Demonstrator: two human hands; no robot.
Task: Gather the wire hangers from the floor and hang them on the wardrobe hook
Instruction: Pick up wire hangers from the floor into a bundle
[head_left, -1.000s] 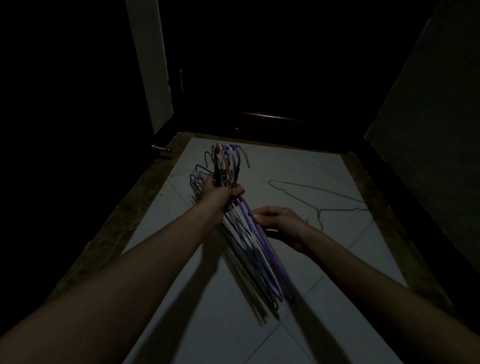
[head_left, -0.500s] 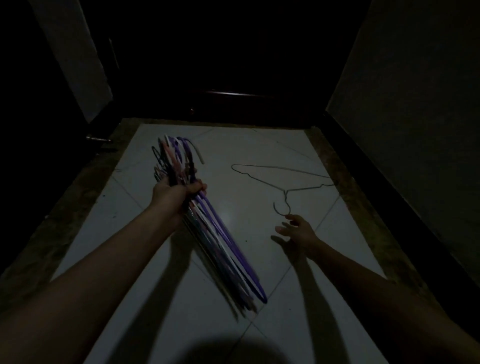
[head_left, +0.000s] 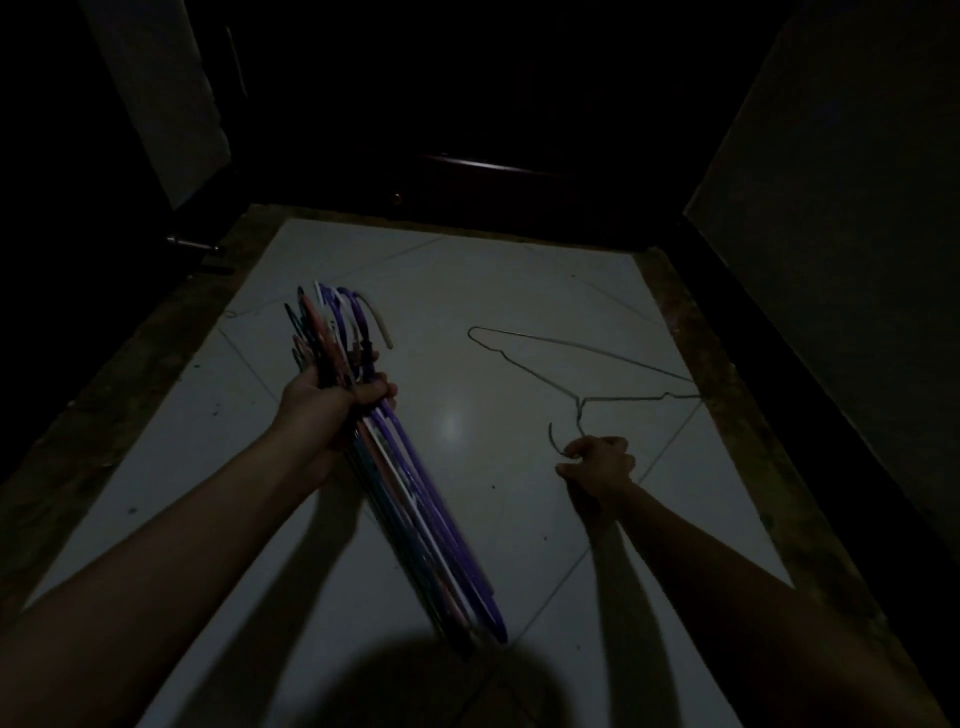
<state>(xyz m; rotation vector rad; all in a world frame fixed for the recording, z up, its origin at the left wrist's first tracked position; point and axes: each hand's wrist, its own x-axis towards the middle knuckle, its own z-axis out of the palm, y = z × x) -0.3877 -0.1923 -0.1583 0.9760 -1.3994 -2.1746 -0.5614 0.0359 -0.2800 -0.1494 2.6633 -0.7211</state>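
The left hand grips a bundle of coated hangers by their necks, hooks pointing far and bodies slanting near and right; the right hand curls its fingers on the hook of the bare wire hanger, which lies flat on the tiled floor to the right. That hanger looks thin, light and springy, likely to swing or snag; the hook or neck seems the surest hold, letting it join the bundle.

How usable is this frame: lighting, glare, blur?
Head view: very dim, walls near black; a glare spot on the floor; arm and head shadows fall toward the camera; the bundle in the left hand is motion-blurred low down; wide-angle bowing at edges.
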